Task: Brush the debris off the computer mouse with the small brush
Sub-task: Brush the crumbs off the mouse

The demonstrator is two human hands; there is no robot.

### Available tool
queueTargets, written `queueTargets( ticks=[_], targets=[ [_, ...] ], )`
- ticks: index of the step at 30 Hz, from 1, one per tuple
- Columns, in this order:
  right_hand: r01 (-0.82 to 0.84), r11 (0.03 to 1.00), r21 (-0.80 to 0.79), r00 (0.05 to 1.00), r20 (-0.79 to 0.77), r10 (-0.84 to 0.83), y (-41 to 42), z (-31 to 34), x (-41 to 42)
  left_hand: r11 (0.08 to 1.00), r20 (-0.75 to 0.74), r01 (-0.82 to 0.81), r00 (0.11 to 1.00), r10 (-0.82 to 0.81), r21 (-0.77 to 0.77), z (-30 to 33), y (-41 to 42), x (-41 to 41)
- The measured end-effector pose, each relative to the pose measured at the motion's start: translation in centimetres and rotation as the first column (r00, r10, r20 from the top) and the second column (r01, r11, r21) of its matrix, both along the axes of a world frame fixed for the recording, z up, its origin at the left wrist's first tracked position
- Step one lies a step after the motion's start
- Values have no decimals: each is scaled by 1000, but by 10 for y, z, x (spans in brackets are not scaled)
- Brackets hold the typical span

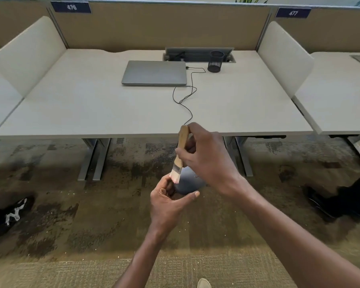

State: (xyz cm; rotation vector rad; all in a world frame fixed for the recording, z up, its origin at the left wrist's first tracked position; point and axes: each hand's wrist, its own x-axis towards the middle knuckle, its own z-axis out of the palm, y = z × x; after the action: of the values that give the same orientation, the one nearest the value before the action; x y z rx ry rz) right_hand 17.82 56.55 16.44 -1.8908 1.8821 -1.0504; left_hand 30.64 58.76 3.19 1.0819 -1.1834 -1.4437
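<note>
Mouse [187,183] — grey, gripped in the left hand [168,202] above the carpet, in front of the counter [112,113]; the right hand [206,156] clasps the small brush [180,154] — bristles touching the mouse's left edge.

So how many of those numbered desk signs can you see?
2: sign 476 on the back partition at upper left, sign 477 at upper right. Others may lie outside the frame.
</note>
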Motion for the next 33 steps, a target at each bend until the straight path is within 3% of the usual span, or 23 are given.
queueTargets(
  ticks=[9, 15, 21, 26, 33],
  targets=[
    [190, 981, -39, 981, -40, -191, -5, 12, -29, 999, -29, -31, 999, 31, -5, -1, 3, 3],
    [101, 994, 49, 990, 96, -105, 1, 12, -26, 1000, -28, -26, 999, 26, -4, 3, 3, -1],
    [182, 977, 113, 975, 111, -194, -10, 1, -51, 1000, -22, -13, 1000, 13, 5, 2, 7, 5],
    [216, 967, 136, 975, 25, -222, -15, -9, -67, 1000, -8, -22, 1000, 22, 8, 2, 10, 9],
    [253, 967, -10, 957, 150, -248, -5, -1, -63, 999, 1, -38, 999, 38, 23, 6, 7, 14]
  ],
)
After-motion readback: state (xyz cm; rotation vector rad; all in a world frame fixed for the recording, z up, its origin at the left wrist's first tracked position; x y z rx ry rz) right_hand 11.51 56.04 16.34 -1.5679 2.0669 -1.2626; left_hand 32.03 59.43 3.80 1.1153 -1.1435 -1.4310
